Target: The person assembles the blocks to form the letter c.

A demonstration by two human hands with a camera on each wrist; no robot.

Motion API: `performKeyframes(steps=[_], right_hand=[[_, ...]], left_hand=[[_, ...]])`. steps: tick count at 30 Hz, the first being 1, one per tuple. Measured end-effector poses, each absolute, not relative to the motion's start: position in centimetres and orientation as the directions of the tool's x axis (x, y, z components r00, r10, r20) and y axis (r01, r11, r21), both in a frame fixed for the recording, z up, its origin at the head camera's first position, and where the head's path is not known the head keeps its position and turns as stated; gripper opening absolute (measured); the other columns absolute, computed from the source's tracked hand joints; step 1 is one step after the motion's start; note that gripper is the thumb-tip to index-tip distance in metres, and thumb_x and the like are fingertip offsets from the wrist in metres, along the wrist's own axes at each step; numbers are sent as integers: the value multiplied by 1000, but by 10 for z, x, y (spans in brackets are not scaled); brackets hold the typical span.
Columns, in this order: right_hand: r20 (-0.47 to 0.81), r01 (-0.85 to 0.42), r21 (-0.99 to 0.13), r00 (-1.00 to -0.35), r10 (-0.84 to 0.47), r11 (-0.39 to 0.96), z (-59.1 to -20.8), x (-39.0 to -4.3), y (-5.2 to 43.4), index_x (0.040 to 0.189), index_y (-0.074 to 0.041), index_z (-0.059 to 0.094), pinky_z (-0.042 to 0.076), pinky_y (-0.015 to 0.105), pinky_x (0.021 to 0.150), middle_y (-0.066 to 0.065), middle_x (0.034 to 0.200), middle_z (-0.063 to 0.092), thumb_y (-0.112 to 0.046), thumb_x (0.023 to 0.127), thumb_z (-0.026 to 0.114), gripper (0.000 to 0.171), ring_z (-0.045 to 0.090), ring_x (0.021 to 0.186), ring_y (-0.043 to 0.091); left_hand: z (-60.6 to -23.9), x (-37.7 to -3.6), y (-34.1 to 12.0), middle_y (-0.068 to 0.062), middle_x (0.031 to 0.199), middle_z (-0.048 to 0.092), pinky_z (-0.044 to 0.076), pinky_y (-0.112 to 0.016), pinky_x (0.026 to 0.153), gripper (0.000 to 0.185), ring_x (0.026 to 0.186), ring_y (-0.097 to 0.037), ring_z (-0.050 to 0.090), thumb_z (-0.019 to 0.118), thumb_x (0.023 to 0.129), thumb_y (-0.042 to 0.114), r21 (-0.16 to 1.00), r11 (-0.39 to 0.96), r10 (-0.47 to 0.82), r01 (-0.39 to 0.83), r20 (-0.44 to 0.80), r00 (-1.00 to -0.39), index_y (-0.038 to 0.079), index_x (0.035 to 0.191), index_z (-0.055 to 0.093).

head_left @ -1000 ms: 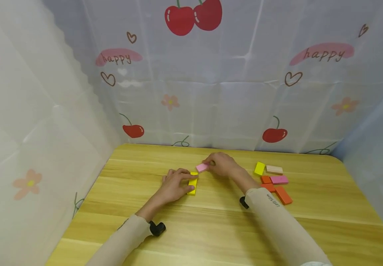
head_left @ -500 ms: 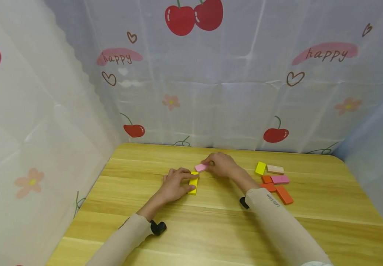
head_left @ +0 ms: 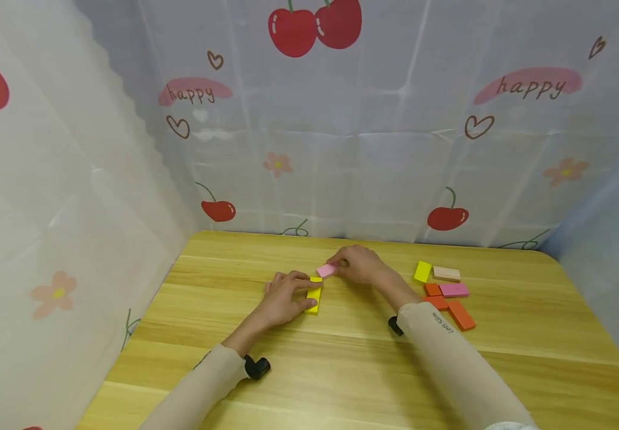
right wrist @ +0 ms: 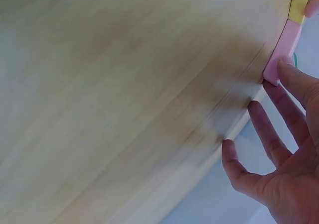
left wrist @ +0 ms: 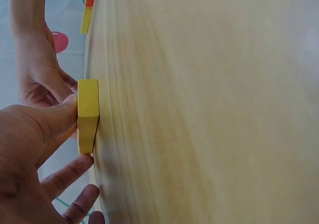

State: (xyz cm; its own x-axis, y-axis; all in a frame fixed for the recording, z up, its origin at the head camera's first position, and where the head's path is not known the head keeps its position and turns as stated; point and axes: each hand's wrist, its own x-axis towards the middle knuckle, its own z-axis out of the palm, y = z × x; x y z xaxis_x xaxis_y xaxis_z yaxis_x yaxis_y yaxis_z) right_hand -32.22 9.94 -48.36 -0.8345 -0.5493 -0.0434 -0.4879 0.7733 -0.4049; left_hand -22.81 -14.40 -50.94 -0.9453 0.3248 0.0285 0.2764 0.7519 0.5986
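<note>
My left hand (head_left: 285,298) holds a yellow block (head_left: 313,300) lying flat on the wooden table, index finger by its far end and thumb on its near part. The left wrist view shows the thumb against the yellow block (left wrist: 88,99) and another fingertip at its other side. At the far end of the yellow piece, a pink block (head_left: 326,271) lies at an angle, pinched by my right hand (head_left: 360,266). Seen from the right wrist, thumb and index finger meet at one end of the pink block (right wrist: 282,52), whose other end appears to touch the yellow.
To the right lie a yellow block (head_left: 423,272), a bare-wood block (head_left: 446,274), a pink block (head_left: 453,290) and several orange blocks (head_left: 461,315). A printed curtain (head_left: 352,179) rises behind the table's back edge; more curtain hangs at both sides.
</note>
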Motion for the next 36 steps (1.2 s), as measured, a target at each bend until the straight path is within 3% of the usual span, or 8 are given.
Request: performKeyframes(steps=[11, 16, 22, 30, 36], right_hand=[[-38, -533, -376, -808, -588, 758, -485, -324, 104, 134, -21, 79, 54, 54, 108, 6, 136, 76, -26, 105, 72, 30, 68, 128, 32], [-40, -551, -364, -797, -603, 751, -487, -324, 106, 146, -19, 69, 54, 55, 105, 8, 144, 72, -26, 104, 74, 44, 67, 129, 33], [-44, -533, -426, -795, -605, 731, -487, -322, 113, 154, -14, 60, 50, 57, 114, 12, 150, 66, -27, 105, 72, 52, 64, 137, 36], [-61, -523, -500, -774, -631, 690, -477, -311, 148, 160, -4, 49, 46, 61, 118, 24, 159, 55, -17, 105, 69, 60, 61, 140, 44], [-5, -531, -494, -790, -613, 689, -474, -293, 180, 157, -4, 53, 46, 63, 117, 23, 156, 57, -9, 106, 67, 54, 59, 140, 45]], left_hand=[[-512, -229, -142, 2, 151, 62, 27, -48, 92, 41, 129, -30, 46, 79, 99, 37, 595, 756, 327, 274, 21, -945, 36, 140, 74], [-513, -228, -141, 2, 150, 62, 28, -49, 93, 40, 130, -30, 46, 79, 99, 37, 603, 753, 321, 264, 13, -947, 36, 139, 74], [-512, -227, -142, 3, 151, 62, 29, -50, 96, 41, 131, -30, 46, 79, 99, 38, 596, 759, 319, 262, 10, -948, 36, 140, 74], [-509, -227, -142, 1, 152, 61, 29, -53, 97, 41, 131, -32, 46, 77, 101, 36, 597, 751, 329, 281, 30, -944, 35, 141, 73], [-510, -226, -143, 0, 152, 61, 27, -52, 95, 42, 133, -33, 46, 78, 100, 36, 595, 756, 322, 274, 28, -946, 35, 142, 72]])
